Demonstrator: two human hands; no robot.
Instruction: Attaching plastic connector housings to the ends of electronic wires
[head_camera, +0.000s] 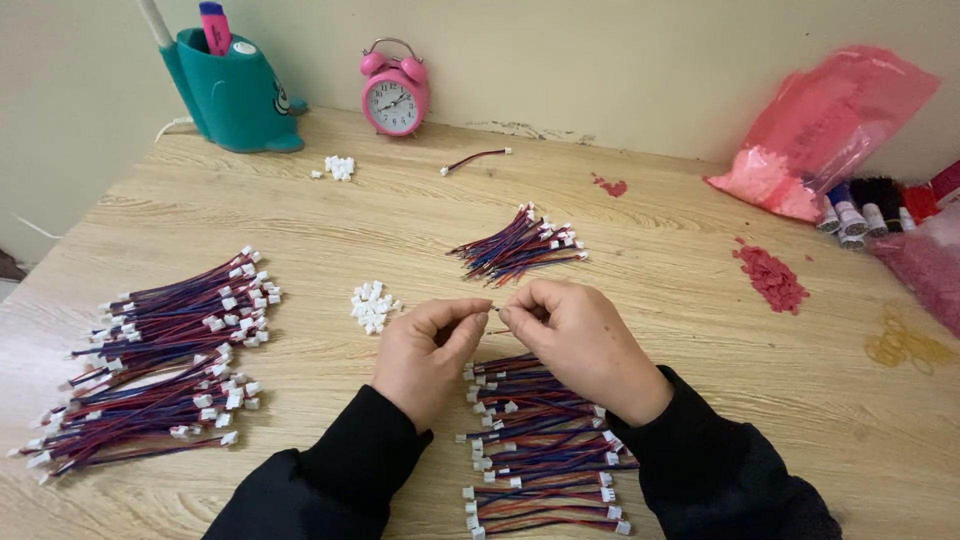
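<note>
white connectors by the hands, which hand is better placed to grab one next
Left, probably. The small pile of loose white connectors lies on the table just beside the left hand, with nothing between. The right hand sits farther off and would have to cross over the left to reach it.

Bare tabletop (680, 330) right of hands; wire bundles (160, 350) crowd left.

Wire bundles (150, 360) at frame left, connector heap (371, 305) centre, clock (395, 92) and pen holder (232, 95) top left, bag (825, 130) upper right.
</note>
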